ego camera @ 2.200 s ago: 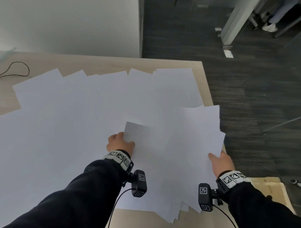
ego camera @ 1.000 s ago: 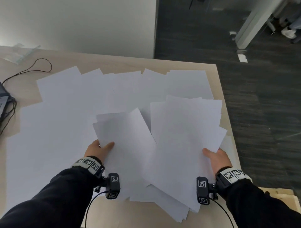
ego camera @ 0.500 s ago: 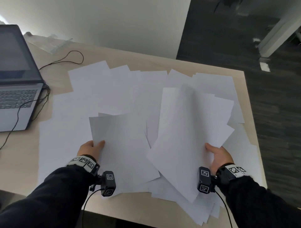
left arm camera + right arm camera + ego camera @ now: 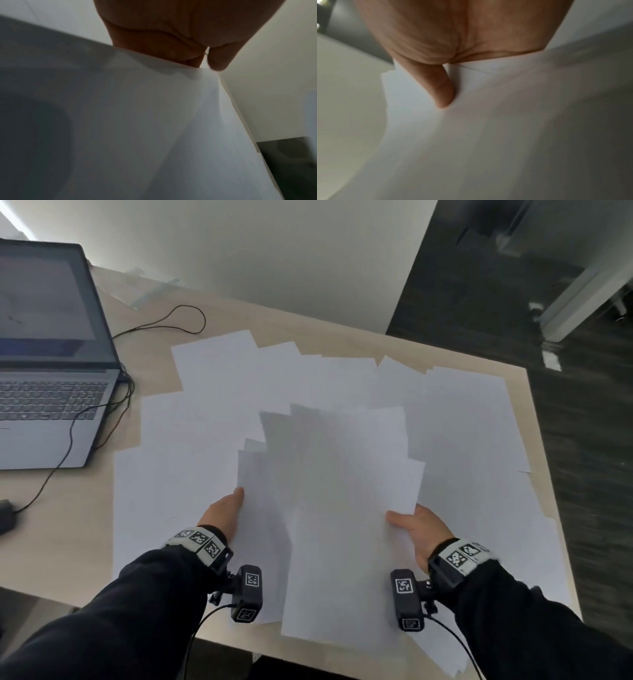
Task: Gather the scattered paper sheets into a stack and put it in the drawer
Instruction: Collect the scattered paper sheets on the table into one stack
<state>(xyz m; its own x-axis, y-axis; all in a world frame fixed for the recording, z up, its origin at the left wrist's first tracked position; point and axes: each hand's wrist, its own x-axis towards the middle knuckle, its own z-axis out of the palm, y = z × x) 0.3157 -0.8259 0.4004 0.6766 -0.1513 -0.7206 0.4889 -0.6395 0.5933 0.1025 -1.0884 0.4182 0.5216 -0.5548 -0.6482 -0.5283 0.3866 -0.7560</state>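
A loose bundle of white paper sheets point(image 4: 329, 508) is raised above the desk between both hands, its edges uneven. My left hand point(image 4: 222, 513) grips the bundle's left edge, and my right hand point(image 4: 416, 525) pinches its right edge with the thumb on top. In the right wrist view the thumb point(image 4: 440, 86) presses on several offset sheets point(image 4: 471, 135). The left wrist view shows the palm point(image 4: 163, 33) against the paper point(image 4: 137, 121), the fingers hidden behind it. More scattered sheets point(image 4: 219, 371) cover the wooden desk point(image 4: 68, 525). No drawer is in view.
An open grey laptop point(image 4: 48, 364) stands at the desk's left with a black cable point(image 4: 161, 326) running behind it. A small black adapter point(image 4: 5, 517) lies at the left edge. Dark carpet floor point(image 4: 582, 474) lies beyond the desk's right edge.
The two separate handfuls have come together into one overlapping bundle between my hands. The view has swung left, bringing the laptop fully into sight.
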